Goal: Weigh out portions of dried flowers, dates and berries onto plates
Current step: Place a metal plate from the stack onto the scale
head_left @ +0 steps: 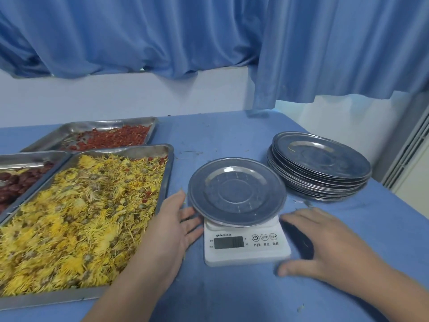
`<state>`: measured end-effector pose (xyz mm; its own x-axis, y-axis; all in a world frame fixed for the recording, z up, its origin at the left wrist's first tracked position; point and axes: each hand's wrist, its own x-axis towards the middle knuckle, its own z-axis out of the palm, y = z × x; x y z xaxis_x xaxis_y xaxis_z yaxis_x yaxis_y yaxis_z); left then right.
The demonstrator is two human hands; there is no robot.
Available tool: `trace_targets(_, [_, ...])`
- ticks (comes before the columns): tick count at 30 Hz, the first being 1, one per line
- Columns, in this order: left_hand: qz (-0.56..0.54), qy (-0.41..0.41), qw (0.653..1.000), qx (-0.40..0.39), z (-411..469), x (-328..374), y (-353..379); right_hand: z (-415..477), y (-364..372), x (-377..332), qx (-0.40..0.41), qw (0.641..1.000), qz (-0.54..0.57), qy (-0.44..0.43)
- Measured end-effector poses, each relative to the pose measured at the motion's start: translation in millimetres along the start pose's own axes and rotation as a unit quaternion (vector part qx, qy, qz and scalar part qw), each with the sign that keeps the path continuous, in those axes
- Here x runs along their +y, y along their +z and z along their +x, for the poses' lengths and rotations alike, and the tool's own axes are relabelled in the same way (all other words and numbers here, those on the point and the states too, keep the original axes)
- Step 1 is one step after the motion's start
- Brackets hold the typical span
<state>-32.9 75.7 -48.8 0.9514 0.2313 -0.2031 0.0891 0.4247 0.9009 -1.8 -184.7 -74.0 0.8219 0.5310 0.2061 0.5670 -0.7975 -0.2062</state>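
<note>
Altogether three trays [46, 299], one plate [236, 194] on one scale [246, 254], two hands [171, 228] beside.

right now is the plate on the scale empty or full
Empty: the plate on the scale shows only bare metal, nothing on it.

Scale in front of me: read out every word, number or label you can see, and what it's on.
"开/关": white scale, under its power button.
"单位": under the middle button.
"去皮": under the right button.
Brand line above the display: too blurred.
On the display itself: no readable digits.
</note>
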Motion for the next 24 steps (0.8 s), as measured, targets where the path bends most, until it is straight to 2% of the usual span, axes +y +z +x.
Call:
trace_targets(7, [-0.001, 0.001, 1.000, 0.012, 1, 7, -8, 24, 3, -9, -0.032, 0.998, 0.046, -0.028])
trace_targets(11, [0.005, 0.030, 1.000, 0.007, 3, 8, -11, 35, 6, -15, -0.046, 0.997, 0.044, -0.034])
trace_targets(14, [0.057, 0.073, 0.995, 0.035, 6, 15, -15, 48, 1, -19, -0.078, 0.996, 0.017, -0.039])
trace_targets(17, [0.119, 0.106, 0.982, 0.101, 11, 31, -24, 63, -9, -25, -0.102, 0.992, -0.068, -0.034])
trace_targets(19, [0.132, 0.116, 0.979, 0.103, 14, 43, -30, 65, -10, -27, -0.082, 0.988, -0.128, -0.041])
trace_targets(21, [0.165, 0.125, 0.974, 0.091, 19, 53, -34, 58, -8, -27, -0.044, 0.988, -0.139, -0.046])
trace_targets(22, [0.198, 0.138, 0.966, 0.095, 23, 57, -35, 54, -7, -27, -0.025, 0.991, -0.126, -0.044])
trace_targets(24, [0.301, 0.184, 0.928, 0.121, 31, 64, -37, 45, -5, -27, 0.010, 0.995, -0.084, -0.047])
